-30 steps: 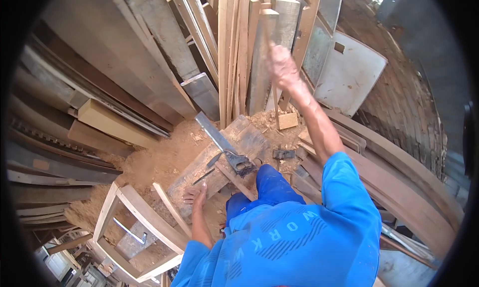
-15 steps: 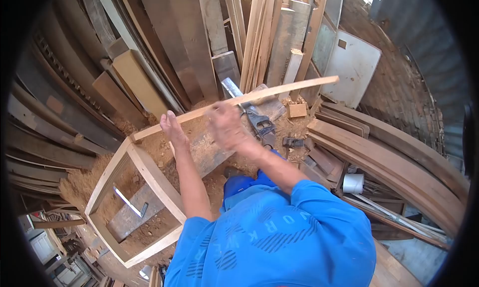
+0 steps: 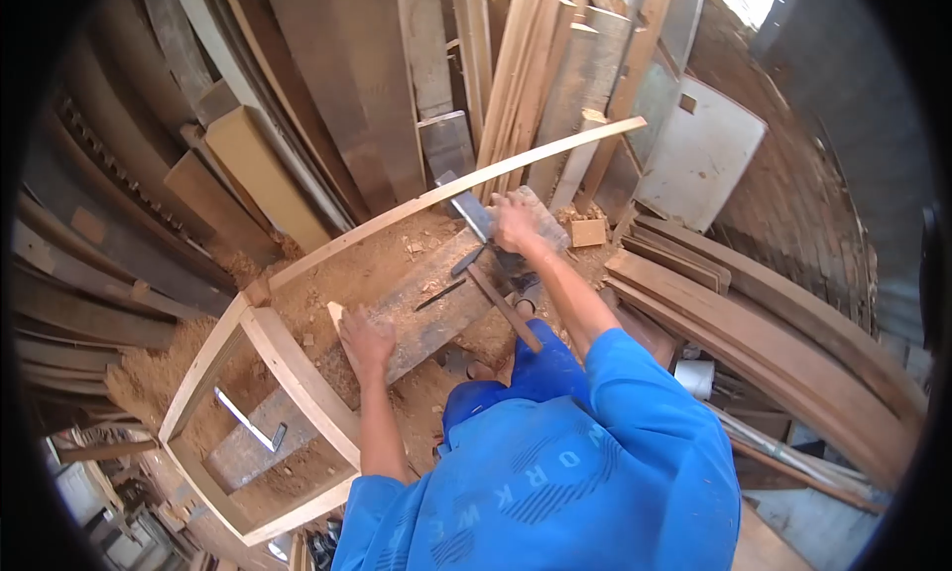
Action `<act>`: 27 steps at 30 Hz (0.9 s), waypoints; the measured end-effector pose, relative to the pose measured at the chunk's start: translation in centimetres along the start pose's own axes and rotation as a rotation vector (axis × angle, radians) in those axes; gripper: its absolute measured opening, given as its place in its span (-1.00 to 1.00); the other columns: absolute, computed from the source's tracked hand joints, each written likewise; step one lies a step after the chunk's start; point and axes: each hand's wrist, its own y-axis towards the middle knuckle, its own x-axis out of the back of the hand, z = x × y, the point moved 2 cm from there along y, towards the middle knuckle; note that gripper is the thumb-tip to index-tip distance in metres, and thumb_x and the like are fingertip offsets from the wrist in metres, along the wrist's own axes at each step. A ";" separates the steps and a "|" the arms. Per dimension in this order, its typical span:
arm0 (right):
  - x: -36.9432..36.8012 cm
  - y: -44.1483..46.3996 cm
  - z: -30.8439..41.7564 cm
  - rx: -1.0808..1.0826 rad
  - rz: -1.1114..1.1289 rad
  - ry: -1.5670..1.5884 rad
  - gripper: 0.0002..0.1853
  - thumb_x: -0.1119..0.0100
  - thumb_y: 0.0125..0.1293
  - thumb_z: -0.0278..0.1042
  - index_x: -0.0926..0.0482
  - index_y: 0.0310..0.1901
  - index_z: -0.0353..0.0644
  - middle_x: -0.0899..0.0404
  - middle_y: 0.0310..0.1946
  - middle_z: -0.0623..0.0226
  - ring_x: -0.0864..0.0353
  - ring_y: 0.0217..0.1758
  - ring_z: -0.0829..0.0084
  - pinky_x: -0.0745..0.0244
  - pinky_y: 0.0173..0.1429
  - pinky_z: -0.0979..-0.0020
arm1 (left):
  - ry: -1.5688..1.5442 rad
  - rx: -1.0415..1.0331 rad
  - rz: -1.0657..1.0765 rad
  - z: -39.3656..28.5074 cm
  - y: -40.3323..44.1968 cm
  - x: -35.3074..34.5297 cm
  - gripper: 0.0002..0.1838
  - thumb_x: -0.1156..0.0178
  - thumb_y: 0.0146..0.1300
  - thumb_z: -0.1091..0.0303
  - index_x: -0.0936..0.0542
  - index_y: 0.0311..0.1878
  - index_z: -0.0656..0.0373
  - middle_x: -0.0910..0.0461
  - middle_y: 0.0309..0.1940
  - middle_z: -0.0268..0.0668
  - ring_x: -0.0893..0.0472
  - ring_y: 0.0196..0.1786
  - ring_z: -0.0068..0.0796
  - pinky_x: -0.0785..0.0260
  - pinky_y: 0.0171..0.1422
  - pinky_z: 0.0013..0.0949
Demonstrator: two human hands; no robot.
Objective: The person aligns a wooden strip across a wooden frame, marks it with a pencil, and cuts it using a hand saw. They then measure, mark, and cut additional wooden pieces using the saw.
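Observation:
My left hand (image 3: 367,343) is slightly blurred, its fingers apart beside the pale tip of a short wooden strip (image 3: 335,314); the hand covers part of that strip. My right hand (image 3: 516,224) reaches over the far end of the worn plank (image 3: 421,323), fingers apart, at the handle end of a saw (image 3: 466,211). The saw handle is mostly hidden. A long, slightly curved strip (image 3: 416,206) spans from the corner of the wooden frame (image 3: 297,368) towards the upright boards. A narrow wooden bar (image 3: 504,308) and a dark slim tool (image 3: 439,294) are near the plank.
Tall boards (image 3: 342,85) lean at the back and left. Long curved planks (image 3: 754,338) are stacked at the right, near a white roll (image 3: 694,378). A small wood block (image 3: 589,233) lies beyond the plank. Sawdust (image 3: 392,249) covers the ground.
Both hands have left the long strip, which now lies across the frame corner. The right hand has moved forward to the saw; the left has come down beside the short strip.

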 end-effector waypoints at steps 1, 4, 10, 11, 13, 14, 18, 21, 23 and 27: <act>-1.7 1.8 -1.7 0.026 -0.107 -0.022 -0.24 -0.24 0.38 -0.19 -0.29 0.61 0.00 -0.22 0.64 0.04 -0.22 0.67 -0.09 -0.22 0.68 -0.09 | 0.099 -0.007 -0.020 -1.4 -1.3 0.2 -0.03 -0.42 0.27 -0.06 -0.30 0.61 0.25 -0.09 0.67 0.21 0.02 0.74 0.23 0.17 0.80 0.13; 0.9 3.2 -4.0 -0.136 -0.153 0.003 -0.30 -0.27 0.36 -0.23 -0.36 0.54 0.00 -0.30 0.55 0.03 -0.33 0.56 -0.09 -0.34 0.58 -0.12 | 0.076 -0.027 0.062 -5.7 -3.7 -0.2 -0.01 -0.40 0.29 -0.07 -0.23 0.65 0.24 0.02 0.70 0.23 0.10 0.75 0.29 0.26 0.79 0.25; 5.6 8.9 -6.4 0.144 -0.338 -0.234 -0.13 -0.39 0.21 -0.31 -0.30 0.59 -0.02 -0.20 0.62 0.08 -0.34 0.50 -0.08 -0.31 0.53 -0.05 | -0.083 0.006 0.075 -8.4 -3.0 -9.8 0.05 -0.29 0.36 -0.12 -0.05 0.69 0.30 0.13 0.70 0.32 0.17 0.74 0.38 0.31 0.76 0.33; 5.6 10.5 -6.4 0.168 -0.189 -0.292 -0.14 -0.38 0.31 -0.12 -0.27 0.62 -0.02 -0.27 0.60 0.06 -0.38 0.50 -0.17 -0.34 0.53 -0.09 | -0.047 -0.023 0.027 -8.4 -2.6 -11.4 0.09 -0.24 0.38 -0.17 0.03 0.70 0.32 0.25 0.69 0.41 0.32 0.74 0.47 0.44 0.74 0.39; 5.8 13.5 -4.5 0.048 0.102 -0.222 -0.15 -0.31 0.41 -0.03 -0.22 0.64 -0.10 -0.24 0.62 -0.02 -0.31 0.57 -0.22 -0.27 0.61 -0.12 | -0.099 0.130 0.089 -10.1 -1.8 -11.5 0.12 -0.23 0.38 -0.19 0.09 0.70 0.33 0.35 0.68 0.44 0.42 0.72 0.49 0.55 0.71 0.43; 5.5 14.6 -3.7 -0.018 0.244 -0.186 -0.14 -0.28 0.45 0.02 -0.19 0.65 -0.14 -0.23 0.63 -0.06 -0.28 0.61 -0.24 -0.23 0.65 -0.14 | -0.127 0.202 0.122 -11.1 -1.4 -11.5 0.13 -0.22 0.38 -0.20 0.12 0.70 0.33 0.40 0.68 0.46 0.48 0.72 0.51 0.60 0.70 0.44; 1.0 14.0 -3.4 0.192 0.234 0.170 -0.18 -0.09 0.59 0.16 -0.16 0.67 -0.17 -0.12 0.69 -0.07 -0.22 0.70 0.01 -0.15 0.74 0.07 | -0.089 0.229 0.182 -11.6 -1.3 -11.2 0.18 -0.21 0.37 -0.25 0.18 0.71 0.33 0.50 0.66 0.49 0.58 0.70 0.52 0.71 0.66 0.47; 1.0 10.0 -2.0 0.198 0.324 -0.010 -0.26 -0.17 0.52 0.10 -0.35 0.59 -0.11 -0.21 0.65 -0.08 -0.26 0.68 -0.02 -0.15 0.73 0.02 | -0.066 0.248 0.225 -11.7 -0.8 -10.9 0.22 -0.22 0.35 -0.27 0.21 0.71 0.33 0.51 0.66 0.50 0.58 0.70 0.52 0.70 0.66 0.48; 0.2 8.0 -1.3 0.232 0.207 -0.101 -0.31 -0.21 0.44 0.00 -0.44 0.53 -0.11 -0.36 0.56 -0.09 -0.29 0.67 -0.01 -0.16 0.72 0.01 | -0.075 0.232 0.230 -11.6 -1.0 -10.9 0.24 -0.23 0.33 -0.29 0.23 0.71 0.32 0.51 0.66 0.51 0.58 0.70 0.52 0.70 0.66 0.47; 0.7 7.8 -2.4 0.289 0.130 0.143 -0.43 -0.16 0.42 -0.14 -0.57 0.40 -0.21 -0.55 0.40 -0.14 -0.44 0.55 -0.06 -0.25 0.66 -0.05 | -0.043 0.238 0.248 -11.4 -0.9 -10.9 0.27 -0.23 0.32 -0.31 0.28 0.71 0.30 0.52 0.65 0.51 0.59 0.69 0.53 0.70 0.66 0.47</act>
